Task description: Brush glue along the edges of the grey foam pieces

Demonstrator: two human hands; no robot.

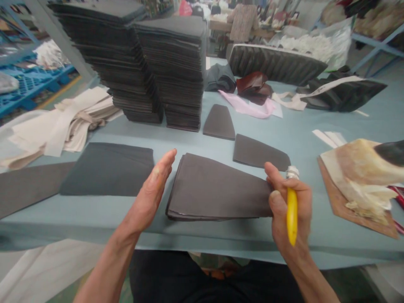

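Note:
A stack of dark grey-brown panels (pixel 214 187), tapering toward the right, lies flat on the table between my hands. My left hand (pixel 154 191) is upright on edge beside the stack's left side, its fingers stretched out and nothing in it. At the narrow right end, my right hand (pixel 292 210) grips a yellow-handled tool (pixel 292 214) with a white wrapped-looking end; I cannot make out what kind it is. The thumb and fingers of that hand are close to the stack's right edge. Just behind the stack are two smaller dark panels (pixel 219 122), (pixel 261 151).
Two tall piles of dark panels (pixel 176 71) stand at the back left. Larger dark sheets (pixel 110 168) and pale fabric strips (pixel 69 118) lie to the left. A yellowish container (pixel 356 172) rests on a brown board (pixel 334 198) at right. A person (pixel 243 23) is in the background.

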